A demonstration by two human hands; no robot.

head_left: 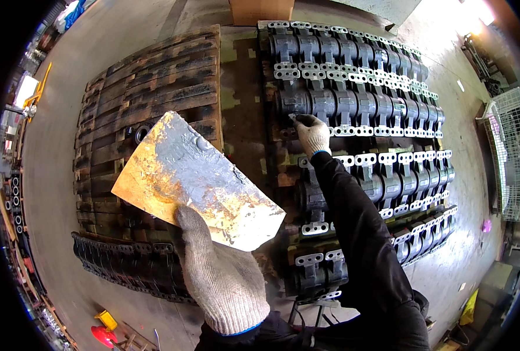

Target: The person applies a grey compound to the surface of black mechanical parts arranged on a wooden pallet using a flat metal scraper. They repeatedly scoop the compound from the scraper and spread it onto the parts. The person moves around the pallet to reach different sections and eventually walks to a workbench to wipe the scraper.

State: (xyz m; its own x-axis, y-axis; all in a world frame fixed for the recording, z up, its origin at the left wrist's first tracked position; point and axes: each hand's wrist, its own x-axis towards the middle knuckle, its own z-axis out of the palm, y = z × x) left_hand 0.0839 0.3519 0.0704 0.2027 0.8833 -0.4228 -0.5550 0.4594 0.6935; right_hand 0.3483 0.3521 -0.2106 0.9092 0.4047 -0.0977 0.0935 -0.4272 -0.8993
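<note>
My gloved left grip [224,274] pinches one flat, four-cornered, orange-yellow and grey board [204,187] by lower edge, thumb on top. Board held up in front of me, partly over brown slatted wooden pallet [149,76]; long axis slants from upper left to lower right, broader end upper left. Face smeared thick grey, patchy orange, pale at lower right. My gloved right grip [314,134], fingers bent, at left end of second of four rows of black cylindrical rollers [359,104]; cannot tell whether pinching.

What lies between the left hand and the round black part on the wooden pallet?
In the head view, a flat slab, smeared grey and yellow, lies between the left hand and the round black part. The hand holds it.
</note>
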